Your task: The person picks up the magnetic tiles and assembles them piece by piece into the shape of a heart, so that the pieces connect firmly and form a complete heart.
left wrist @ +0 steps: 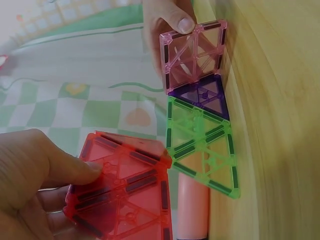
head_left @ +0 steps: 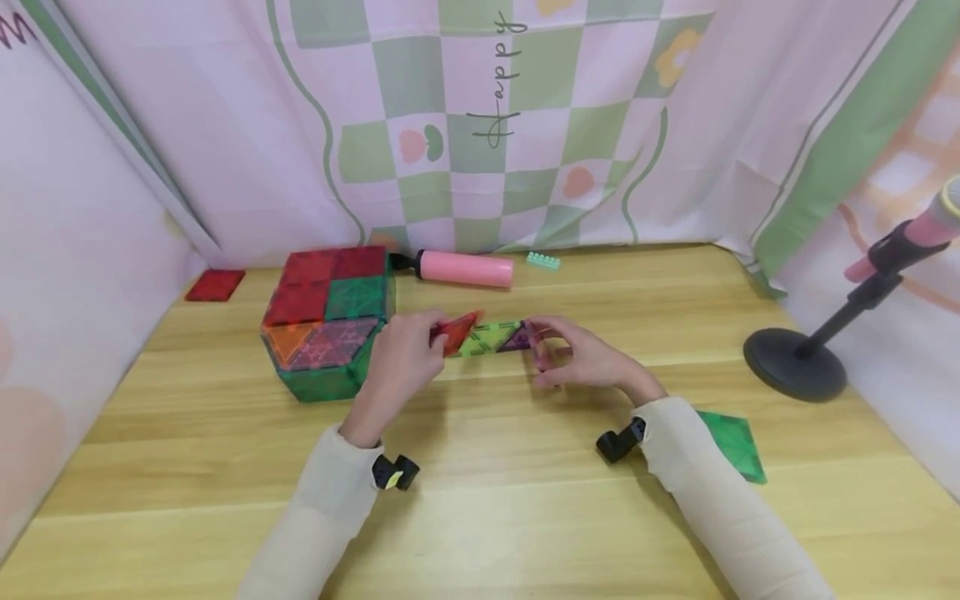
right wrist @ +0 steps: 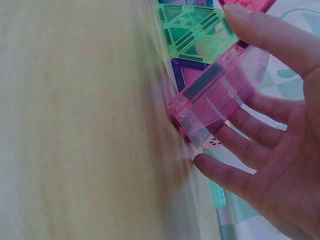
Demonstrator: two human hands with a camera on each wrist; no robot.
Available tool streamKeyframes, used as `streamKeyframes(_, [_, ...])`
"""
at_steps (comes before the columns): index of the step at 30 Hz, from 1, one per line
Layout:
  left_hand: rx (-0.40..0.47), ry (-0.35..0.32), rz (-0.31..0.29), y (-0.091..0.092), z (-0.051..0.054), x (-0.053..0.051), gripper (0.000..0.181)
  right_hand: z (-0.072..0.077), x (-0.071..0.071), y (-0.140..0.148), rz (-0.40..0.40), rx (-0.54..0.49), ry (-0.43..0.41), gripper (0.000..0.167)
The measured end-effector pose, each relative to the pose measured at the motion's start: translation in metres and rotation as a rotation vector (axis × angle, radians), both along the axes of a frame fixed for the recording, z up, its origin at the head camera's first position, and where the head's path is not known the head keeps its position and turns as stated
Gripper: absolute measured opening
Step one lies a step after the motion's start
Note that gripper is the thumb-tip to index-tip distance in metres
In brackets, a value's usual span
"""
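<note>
My left hand (head_left: 405,354) pinches red magnetic tiles (left wrist: 122,200), thumb on the face toward the left wrist camera. A corner of the red tiles meets the edge of the light-green triangular tiles (left wrist: 202,145); whether they are joined I cannot tell. A purple triangular tile (left wrist: 207,100) stands next to the green ones in the same row. At the row's far end is a pink square tile (left wrist: 195,57). My right hand (head_left: 592,354) holds this pink tile between thumb and fingers, with its little finger (right wrist: 220,172) apart from it.
Left of my hands stands a block of red, green, orange and purple tiles (head_left: 330,304). A red tile (head_left: 216,286) lies beyond it. Behind are a pink cylinder (head_left: 465,269) and a mint brick (head_left: 543,261). A green tile (head_left: 735,446) and a microphone stand (head_left: 795,362) are at right.
</note>
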State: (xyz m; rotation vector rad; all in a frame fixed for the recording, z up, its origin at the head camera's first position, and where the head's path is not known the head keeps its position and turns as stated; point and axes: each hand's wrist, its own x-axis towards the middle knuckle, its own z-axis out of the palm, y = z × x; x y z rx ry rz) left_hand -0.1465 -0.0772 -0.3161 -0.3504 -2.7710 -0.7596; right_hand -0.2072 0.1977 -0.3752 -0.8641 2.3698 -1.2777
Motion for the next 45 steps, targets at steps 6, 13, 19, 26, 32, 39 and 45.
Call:
streamKeyframes(6, [-0.034,0.023,0.018,-0.004,0.006,0.007,0.019,0.0,0.0,0.0,-0.005,-0.016,-0.003,0.089])
streamKeyframes(13, [-0.034,0.012,-0.059,0.002,0.011,0.017,0.017,-0.001,-0.001,0.0,-0.009,-0.02,-0.011,0.088])
streamKeyframes(19, [-0.04,-0.063,-0.194,0.018,-0.009,0.012,0.016,-0.003,0.0,-0.001,-0.002,-0.024,-0.016,0.089])
streamKeyframes(26, [-0.029,-0.146,-0.273,0.037,-0.031,0.006,0.018,-0.002,0.002,-0.002,-0.002,-0.006,0.001,0.09])
streamKeyframes(32, [0.005,-0.19,-0.302,0.04,-0.038,0.002,0.02,-0.001,0.002,-0.001,-0.016,0.026,0.022,0.09])
streamKeyframes(39, [0.053,-0.268,-0.365,0.019,-0.04,-0.007,0.027,0.001,0.003,-0.003,-0.014,0.097,0.06,0.094])
streamKeyframes(45, [-0.003,-0.24,-0.399,0.006,-0.045,-0.01,0.016,0.013,0.019,0.019,-0.034,0.268,0.137,0.096])
